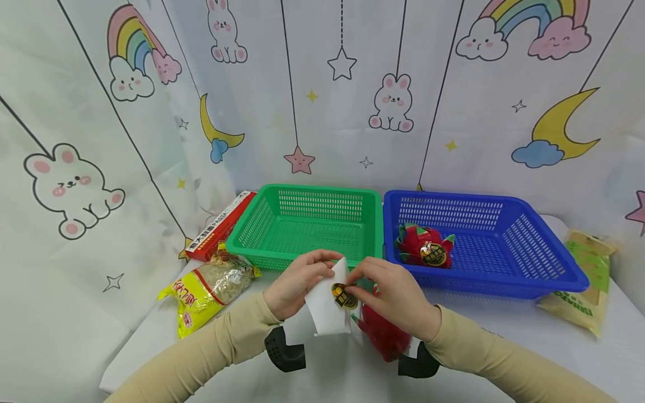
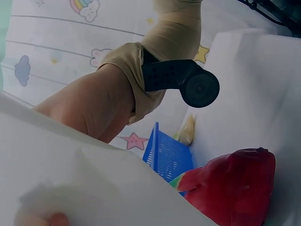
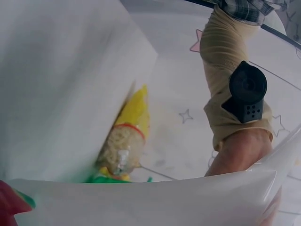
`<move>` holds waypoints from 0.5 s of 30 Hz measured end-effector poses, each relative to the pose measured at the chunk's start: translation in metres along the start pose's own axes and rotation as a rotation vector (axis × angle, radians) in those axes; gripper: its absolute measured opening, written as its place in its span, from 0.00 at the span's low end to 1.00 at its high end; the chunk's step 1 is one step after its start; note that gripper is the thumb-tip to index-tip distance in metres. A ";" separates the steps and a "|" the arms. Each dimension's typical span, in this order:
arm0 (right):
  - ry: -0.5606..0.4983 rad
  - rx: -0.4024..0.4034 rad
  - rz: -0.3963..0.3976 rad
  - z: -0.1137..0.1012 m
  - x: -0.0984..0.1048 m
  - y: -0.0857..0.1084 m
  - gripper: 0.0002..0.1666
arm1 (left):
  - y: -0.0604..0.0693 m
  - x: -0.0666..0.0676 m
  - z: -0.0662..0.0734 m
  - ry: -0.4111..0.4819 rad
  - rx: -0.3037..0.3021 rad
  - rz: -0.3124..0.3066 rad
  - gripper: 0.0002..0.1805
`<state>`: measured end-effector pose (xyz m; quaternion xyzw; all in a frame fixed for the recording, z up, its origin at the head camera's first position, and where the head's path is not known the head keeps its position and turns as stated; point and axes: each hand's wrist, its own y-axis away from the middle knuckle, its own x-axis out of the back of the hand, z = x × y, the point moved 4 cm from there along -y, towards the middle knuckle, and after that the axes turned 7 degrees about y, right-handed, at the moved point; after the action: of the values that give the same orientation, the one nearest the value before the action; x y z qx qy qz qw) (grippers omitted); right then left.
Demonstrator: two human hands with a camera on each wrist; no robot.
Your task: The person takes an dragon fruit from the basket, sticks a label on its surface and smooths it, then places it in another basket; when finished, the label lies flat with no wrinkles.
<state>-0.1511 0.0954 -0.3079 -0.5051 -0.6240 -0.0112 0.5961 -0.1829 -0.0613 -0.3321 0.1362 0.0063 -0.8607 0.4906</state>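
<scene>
My left hand (image 1: 303,280) grips a white sheet of sticker backing paper (image 1: 325,310) above the table. My right hand (image 1: 395,294) pinches the edge of a round black-and-gold sticker (image 1: 345,296), which lies against the sheet's right part; whether it is fully peeled off I cannot tell. Below my right hand a red dragon fruit (image 1: 385,333) with green tips rests on the table, partly hidden by the hand. In the left wrist view the sheet (image 2: 84,174) hides most of the fingers, and the dragon fruit (image 2: 235,186) shows at the right.
A green basket (image 1: 304,258) stands behind my hands. Right of it, a blue basket (image 1: 509,285) holds another dragon fruit (image 1: 415,238) bearing a similar sticker. On the left lie a yellow clear-windowed bag (image 1: 209,291) and a red pasta box (image 1: 219,226). A green-and-beige bag (image 1: 587,280) lies far right.
</scene>
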 end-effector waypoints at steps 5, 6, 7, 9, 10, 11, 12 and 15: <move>-0.004 0.025 0.005 -0.001 0.000 0.000 0.13 | 0.000 0.003 -0.001 0.000 -0.002 0.009 0.25; -0.004 0.026 0.004 -0.001 0.001 0.000 0.13 | 0.000 0.004 -0.001 0.000 -0.001 0.012 0.25; -0.006 0.025 0.002 -0.001 0.001 0.000 0.13 | 0.000 0.004 -0.001 0.000 0.002 0.015 0.25; -0.007 0.017 -0.005 -0.001 0.001 0.001 0.13 | 0.000 0.005 -0.001 0.004 0.009 0.029 0.25; -0.009 0.014 -0.008 -0.001 0.001 0.001 0.13 | 0.001 0.006 -0.001 0.003 0.009 0.032 0.24; -0.008 0.011 -0.010 -0.001 0.001 0.002 0.13 | 0.001 0.007 -0.001 0.003 0.009 0.036 0.24; -0.009 0.010 -0.011 -0.001 0.001 0.002 0.13 | 0.001 0.008 -0.001 0.001 0.008 0.038 0.24; -0.012 0.019 -0.007 -0.001 0.001 0.003 0.13 | 0.001 0.011 -0.002 0.000 0.005 0.038 0.24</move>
<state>-0.1480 0.0969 -0.3085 -0.4974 -0.6293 -0.0042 0.5972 -0.1865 -0.0709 -0.3367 0.1372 0.0017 -0.8513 0.5064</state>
